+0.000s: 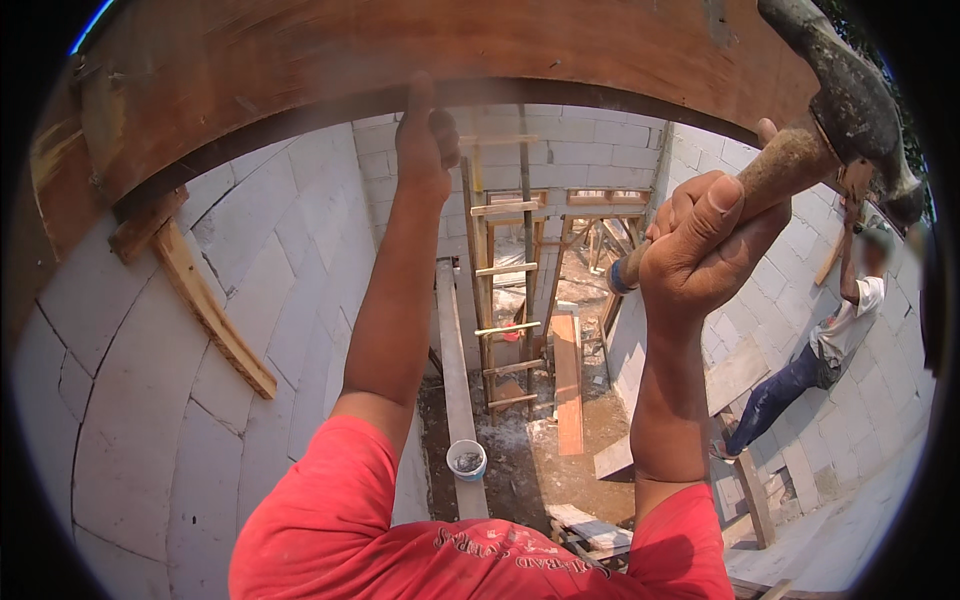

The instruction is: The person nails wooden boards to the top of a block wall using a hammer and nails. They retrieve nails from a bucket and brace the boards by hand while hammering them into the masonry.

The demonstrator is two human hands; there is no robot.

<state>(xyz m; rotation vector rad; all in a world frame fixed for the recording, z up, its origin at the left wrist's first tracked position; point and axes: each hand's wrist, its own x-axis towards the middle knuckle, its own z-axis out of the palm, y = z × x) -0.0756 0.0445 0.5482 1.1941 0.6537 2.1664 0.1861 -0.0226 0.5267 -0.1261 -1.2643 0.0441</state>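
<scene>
My right hand (700,240) is wrapped around the wooden handle of a claw hammer (855,95), raised at the upper right with its dark, worn metal head up. Across the top runs a wide reddish-brown wooden board (480,45), bowed by the lens. My left hand (428,145) reaches up to the board's lower edge. One digit points up over that edge while the other fingers are curled below it. Blur there hides whatever those fingers may hold.
Pale block walls (215,370) enclose the space. Below stand a wooden ladder (505,270), a plank (568,385) and a white bucket (467,460) on a narrow board. A wooden brace (215,315) hangs at left. Another person (835,340) is perched by the right wall, one arm raised.
</scene>
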